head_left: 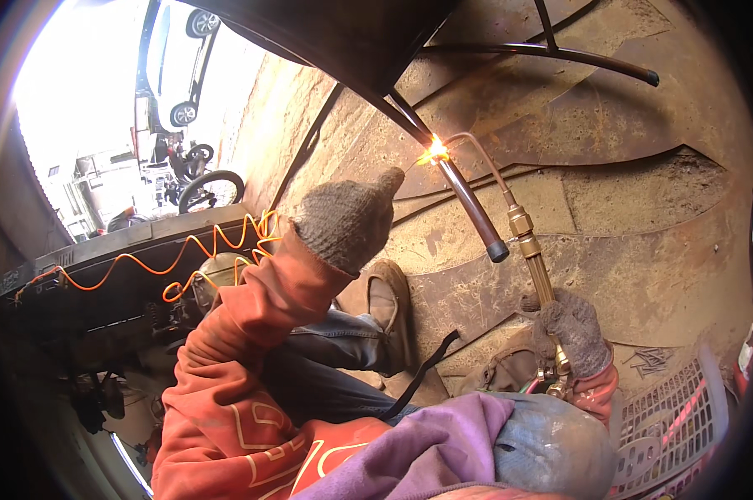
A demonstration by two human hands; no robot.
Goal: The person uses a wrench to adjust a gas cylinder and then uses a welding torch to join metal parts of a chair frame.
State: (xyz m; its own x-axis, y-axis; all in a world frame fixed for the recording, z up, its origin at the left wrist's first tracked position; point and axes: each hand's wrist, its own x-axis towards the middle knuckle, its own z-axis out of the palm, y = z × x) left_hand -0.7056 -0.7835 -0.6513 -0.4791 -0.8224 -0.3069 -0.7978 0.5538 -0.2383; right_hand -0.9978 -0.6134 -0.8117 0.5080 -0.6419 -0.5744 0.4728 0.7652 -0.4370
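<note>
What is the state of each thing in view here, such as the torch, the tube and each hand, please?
Torch: lit, bright flame at its tip on the joint.
Dark metal tube: capped at its free end, heated at its upper end.
Right hand: gloved, closed around the torch handle.
Left hand: gloved, raised near the flame; whether it holds anything cannot be told.
Orange coiled hose: slack, draped along the bench.

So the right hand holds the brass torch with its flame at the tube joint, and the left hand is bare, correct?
Not quite. The head view shows the left hand in a grey knitted glove, not bare. The rest stands: the right hand holds the brass torch, its flame at the tube joint.
</note>
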